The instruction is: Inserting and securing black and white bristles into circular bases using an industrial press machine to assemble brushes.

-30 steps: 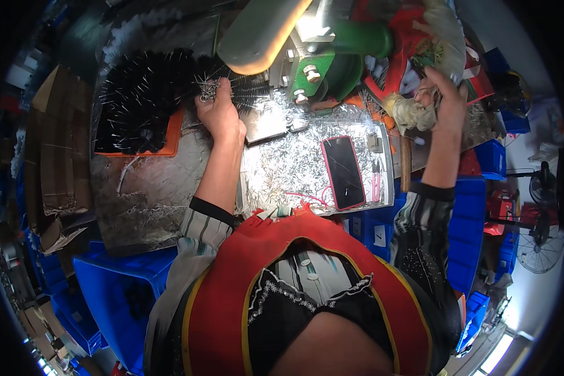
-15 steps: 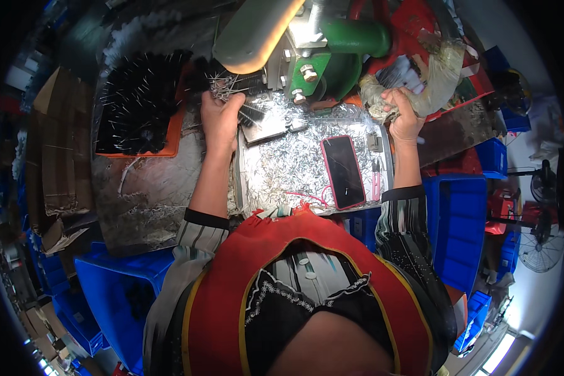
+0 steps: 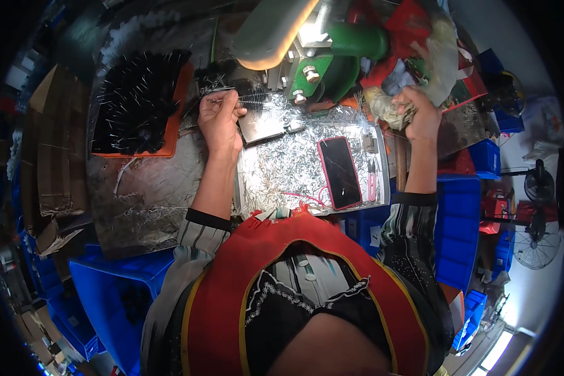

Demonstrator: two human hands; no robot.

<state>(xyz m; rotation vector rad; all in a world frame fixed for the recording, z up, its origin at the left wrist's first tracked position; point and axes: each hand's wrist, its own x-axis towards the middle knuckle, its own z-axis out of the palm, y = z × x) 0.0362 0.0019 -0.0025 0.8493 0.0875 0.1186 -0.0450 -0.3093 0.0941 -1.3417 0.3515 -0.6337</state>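
A thin wire brush with dark bristles (image 3: 253, 99) is pinched between the thumb and fingers of my left hand (image 3: 220, 122). Its bristled end points right, just above a flat metal block (image 3: 266, 127) beside the green machine (image 3: 319, 72). Just beyond this hand lies a heap of dark brushes with wire stems (image 3: 216, 78). On the right, my right hand (image 3: 422, 116) is closed on a curved rim wrapped in pale material (image 3: 391, 111). What lies under the wrapping is hidden.
An orange-edged tray (image 3: 169, 135) of black-bristled brushes (image 3: 135, 103) stands at left. A phone (image 3: 340, 172) lies on the metal tray (image 3: 276, 178) strewn with shiny wire scraps. Blue bins (image 3: 116, 291) flank me; a worn cardboard box (image 3: 59, 144) stands far left.
My right hand has moved right and slightly nearer, with the wrapped rim turned under it. In my left fingers, a single brush now extends toward the machine, away from the heap.
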